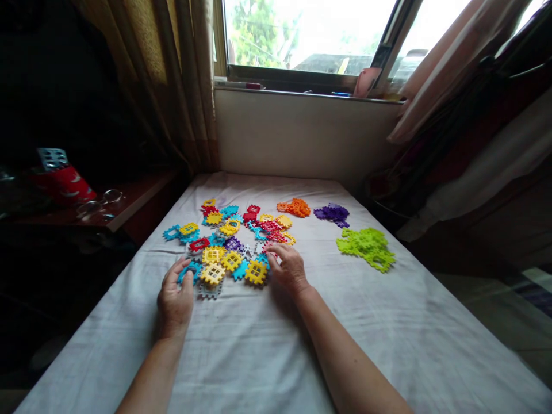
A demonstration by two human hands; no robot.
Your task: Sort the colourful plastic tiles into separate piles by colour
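Observation:
A mixed heap of toothed plastic building tiles lies between my hands, in yellow, blue, red, purple, grey and white. My left hand [175,299] rests at the heap's near left edge, thumb and fingers apart around a blue tile [196,270]; no firm grip shows. Reaching in from the right, my right hand [288,269] has its index finger and thumb apart over the heap's right side. Its fingertips are close to red and blue tiles, and whether they touch one is unclear. Just left of it lies a yellow window tile [256,272]; a cream window tile [212,275] is nearer my left hand.
Sorted piles stand to the right: orange tiles [297,207], purple tiles [332,214] and lime green tiles [366,247]. A pale sheet [241,356] covers the surface. Glasses [101,202] and a red container [69,185] sit on a side table at left. A window is ahead.

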